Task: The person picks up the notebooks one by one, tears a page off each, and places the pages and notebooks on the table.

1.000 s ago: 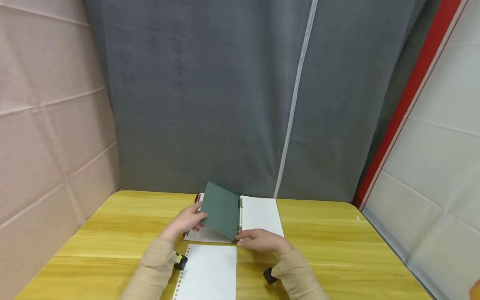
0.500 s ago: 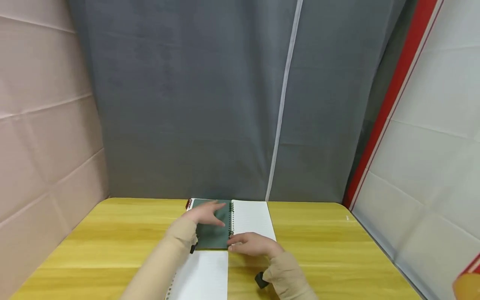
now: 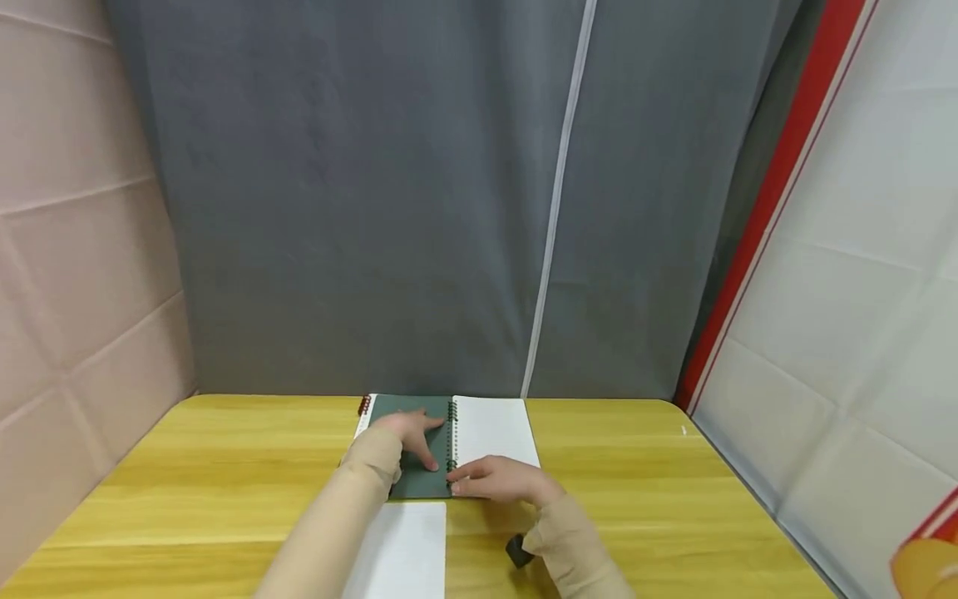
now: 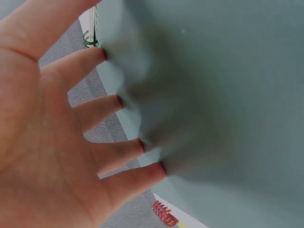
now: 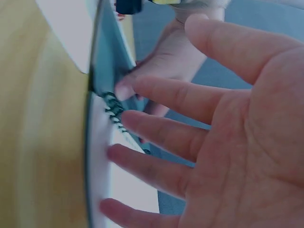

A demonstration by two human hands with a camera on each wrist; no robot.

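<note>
Your table count: notebooks, a loose sheet, hands.
You had two spiral notebooks, green [image 3: 419, 449] over red-spiralled [image 3: 364, 406], one loose sheet [image 3: 400, 549], two hands, left [image 3: 412, 437] and right [image 3: 497, 481].

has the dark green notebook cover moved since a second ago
Yes. The dark green notebook cover was tilted up; now it lies flat left of the spiral binding, under the left hand.
</note>
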